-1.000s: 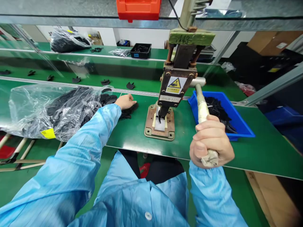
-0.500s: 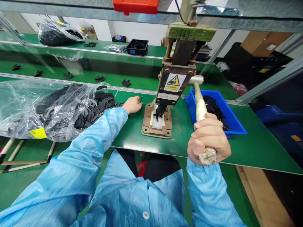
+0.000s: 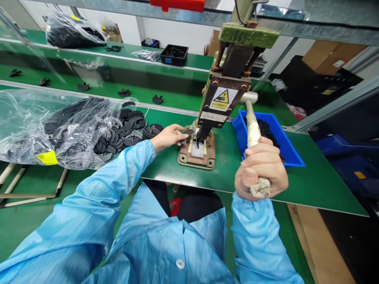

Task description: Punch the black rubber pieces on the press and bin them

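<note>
A small dark curved plastic piece [image 3: 187,132] is pinched between the fingers of my left hand [image 3: 169,137], just left of the press head. My right hand [image 3: 262,167] is wrapped round the tape-covered lever handle [image 3: 252,125] of the hand press [image 3: 219,96]. A narrow black part [image 3: 197,139] stands upright under the press head, above the pale plate on the rusty base [image 3: 193,159]. Left of my left hand, many dark curved pieces [image 3: 130,124] spill from a clear plastic bag [image 3: 74,134].
Right of the press stands a blue bin [image 3: 291,148] with black parts inside. Several dark pieces [image 3: 157,99] lie spaced along the green strip behind. Farther back are a black tray [image 3: 174,55] and a filled bag [image 3: 72,31]. A metal shelf edge [image 3: 183,15] crosses overhead.
My left hand has moved right, bringing the curved piece from beside the pile to the press base. My right hand keeps its grip on the lever. The view has shifted slightly.
</note>
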Motion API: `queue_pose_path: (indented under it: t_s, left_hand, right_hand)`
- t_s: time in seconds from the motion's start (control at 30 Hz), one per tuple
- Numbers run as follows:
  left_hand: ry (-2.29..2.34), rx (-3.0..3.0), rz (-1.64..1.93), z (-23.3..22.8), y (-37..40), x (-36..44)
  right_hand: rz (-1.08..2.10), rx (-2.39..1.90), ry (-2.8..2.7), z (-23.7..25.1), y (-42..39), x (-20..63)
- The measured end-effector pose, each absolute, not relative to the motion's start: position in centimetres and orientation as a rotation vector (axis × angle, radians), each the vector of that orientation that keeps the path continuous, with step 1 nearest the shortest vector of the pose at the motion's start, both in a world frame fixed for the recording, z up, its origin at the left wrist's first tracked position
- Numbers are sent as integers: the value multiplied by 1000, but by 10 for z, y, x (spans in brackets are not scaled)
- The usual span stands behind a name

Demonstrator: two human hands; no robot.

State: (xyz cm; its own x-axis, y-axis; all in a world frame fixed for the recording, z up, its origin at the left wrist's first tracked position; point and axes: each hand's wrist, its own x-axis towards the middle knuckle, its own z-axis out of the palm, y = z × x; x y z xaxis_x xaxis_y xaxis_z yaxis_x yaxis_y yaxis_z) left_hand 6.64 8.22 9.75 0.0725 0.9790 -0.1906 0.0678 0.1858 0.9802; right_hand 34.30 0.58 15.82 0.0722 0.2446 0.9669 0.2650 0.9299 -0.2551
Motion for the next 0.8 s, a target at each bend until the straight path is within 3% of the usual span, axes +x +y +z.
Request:
queue_pose_path:
  t_s: [0.8]
  left_hand:
    - [1312, 1289, 716, 102, 100, 86]
  right_hand:
    - [-16, -387, -1445, 161, 5, 335]
